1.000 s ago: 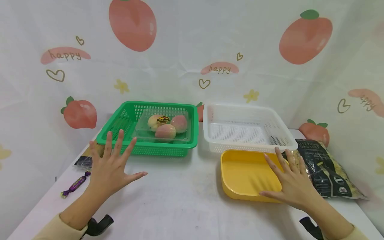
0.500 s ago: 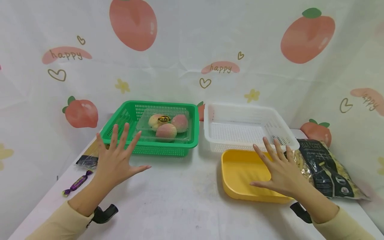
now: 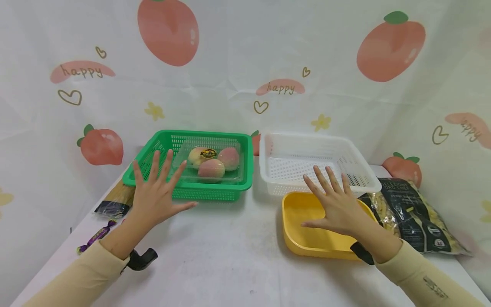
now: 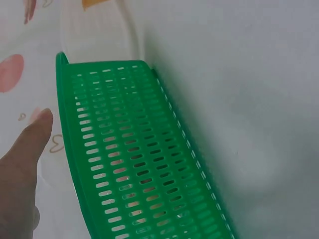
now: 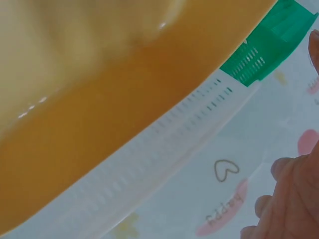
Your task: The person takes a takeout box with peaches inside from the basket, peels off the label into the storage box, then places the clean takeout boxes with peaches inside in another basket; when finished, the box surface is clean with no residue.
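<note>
Open table (image 3: 230, 251) between green basket (image 3: 153, 150) and yellow tray (image 3: 307, 247); white basket (image 3: 360, 177) close behind the tray.

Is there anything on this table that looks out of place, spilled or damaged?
Nothing looks spilled or broken. The clear box of peaches lies tilted inside the green basket. A purple candy and a dark packet lie loose at the table's left edge. Both hands hover open, holding nothing.
</note>
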`<state>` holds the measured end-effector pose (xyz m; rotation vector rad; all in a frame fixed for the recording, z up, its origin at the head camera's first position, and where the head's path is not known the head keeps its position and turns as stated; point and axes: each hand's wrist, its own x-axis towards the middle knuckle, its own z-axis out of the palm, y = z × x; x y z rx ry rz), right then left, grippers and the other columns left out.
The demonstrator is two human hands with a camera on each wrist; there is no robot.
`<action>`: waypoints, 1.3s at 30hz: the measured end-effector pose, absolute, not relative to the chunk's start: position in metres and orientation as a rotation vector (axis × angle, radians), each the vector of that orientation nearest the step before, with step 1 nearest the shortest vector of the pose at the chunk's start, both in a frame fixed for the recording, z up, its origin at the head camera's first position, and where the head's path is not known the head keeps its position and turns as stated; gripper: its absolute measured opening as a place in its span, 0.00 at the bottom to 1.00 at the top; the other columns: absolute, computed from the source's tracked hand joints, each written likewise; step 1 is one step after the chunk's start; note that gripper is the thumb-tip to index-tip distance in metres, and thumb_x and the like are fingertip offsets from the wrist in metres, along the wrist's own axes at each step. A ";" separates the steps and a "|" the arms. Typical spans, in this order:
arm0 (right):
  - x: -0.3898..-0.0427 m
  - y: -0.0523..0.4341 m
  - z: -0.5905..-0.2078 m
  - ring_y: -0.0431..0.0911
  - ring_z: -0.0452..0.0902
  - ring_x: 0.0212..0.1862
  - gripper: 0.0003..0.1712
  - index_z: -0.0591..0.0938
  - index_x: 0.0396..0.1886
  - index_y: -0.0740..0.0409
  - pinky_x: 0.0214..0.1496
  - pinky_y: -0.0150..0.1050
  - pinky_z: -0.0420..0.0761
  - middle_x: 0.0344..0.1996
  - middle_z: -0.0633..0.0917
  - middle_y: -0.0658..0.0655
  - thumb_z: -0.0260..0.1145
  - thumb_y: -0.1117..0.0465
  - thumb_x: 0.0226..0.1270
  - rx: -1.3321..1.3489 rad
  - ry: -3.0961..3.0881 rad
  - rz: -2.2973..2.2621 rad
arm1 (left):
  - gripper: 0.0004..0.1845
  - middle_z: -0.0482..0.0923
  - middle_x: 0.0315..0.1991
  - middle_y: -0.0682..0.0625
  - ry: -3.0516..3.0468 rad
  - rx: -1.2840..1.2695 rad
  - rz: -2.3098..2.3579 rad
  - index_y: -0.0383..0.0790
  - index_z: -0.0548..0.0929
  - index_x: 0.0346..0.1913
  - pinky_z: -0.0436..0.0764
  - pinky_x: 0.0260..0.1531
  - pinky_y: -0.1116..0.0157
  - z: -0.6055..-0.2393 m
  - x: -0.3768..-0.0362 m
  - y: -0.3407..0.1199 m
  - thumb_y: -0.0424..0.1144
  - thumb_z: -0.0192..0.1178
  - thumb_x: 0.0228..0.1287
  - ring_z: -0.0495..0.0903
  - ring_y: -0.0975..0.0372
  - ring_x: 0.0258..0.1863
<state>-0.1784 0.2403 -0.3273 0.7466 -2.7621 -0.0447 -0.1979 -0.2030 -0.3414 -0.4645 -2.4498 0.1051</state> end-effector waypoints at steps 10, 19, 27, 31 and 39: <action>-0.199 0.204 -0.319 0.61 0.30 0.74 0.64 0.46 0.75 0.49 0.68 0.68 0.37 0.75 0.37 0.58 0.60 0.24 0.45 0.788 -2.857 -0.065 | 0.59 0.29 0.75 0.43 -2.585 -0.449 0.198 0.49 0.56 0.72 0.33 0.61 0.31 -0.336 -0.219 -0.205 0.84 0.43 0.40 0.27 0.47 0.73; -0.219 0.178 -0.314 0.60 0.25 0.74 0.63 0.41 0.75 0.47 0.69 0.66 0.33 0.74 0.33 0.58 0.58 0.25 0.48 0.792 -2.917 -0.001 | 0.56 0.26 0.75 0.42 -2.789 -0.403 0.213 0.51 0.48 0.74 0.29 0.60 0.31 -0.323 -0.240 -0.210 0.80 0.45 0.47 0.21 0.46 0.72; -0.239 0.154 -0.307 0.57 0.19 0.73 0.61 0.37 0.75 0.45 0.69 0.64 0.28 0.73 0.27 0.54 0.56 0.26 0.53 0.764 -2.973 0.160 | 0.53 0.27 0.74 0.39 -2.963 -0.361 0.077 0.48 0.46 0.74 0.24 0.59 0.32 -0.309 -0.262 -0.214 0.77 0.42 0.52 0.22 0.42 0.71; -0.248 0.141 -0.306 0.56 0.17 0.73 0.59 0.34 0.74 0.44 0.69 0.63 0.26 0.72 0.25 0.52 0.54 0.26 0.55 0.755 -3.025 0.324 | 0.52 0.26 0.74 0.38 -3.055 -0.365 0.012 0.46 0.46 0.74 0.25 0.59 0.32 -0.307 -0.274 -0.211 0.76 0.41 0.55 0.26 0.39 0.71; -0.268 0.114 -0.310 0.55 0.15 0.72 0.55 0.32 0.74 0.42 0.69 0.62 0.24 0.72 0.23 0.53 0.53 0.29 0.60 0.698 -3.062 0.499 | 0.49 0.25 0.73 0.36 -3.190 -0.340 -0.038 0.46 0.44 0.74 0.27 0.59 0.31 -0.301 -0.291 -0.204 0.74 0.38 0.59 0.27 0.38 0.71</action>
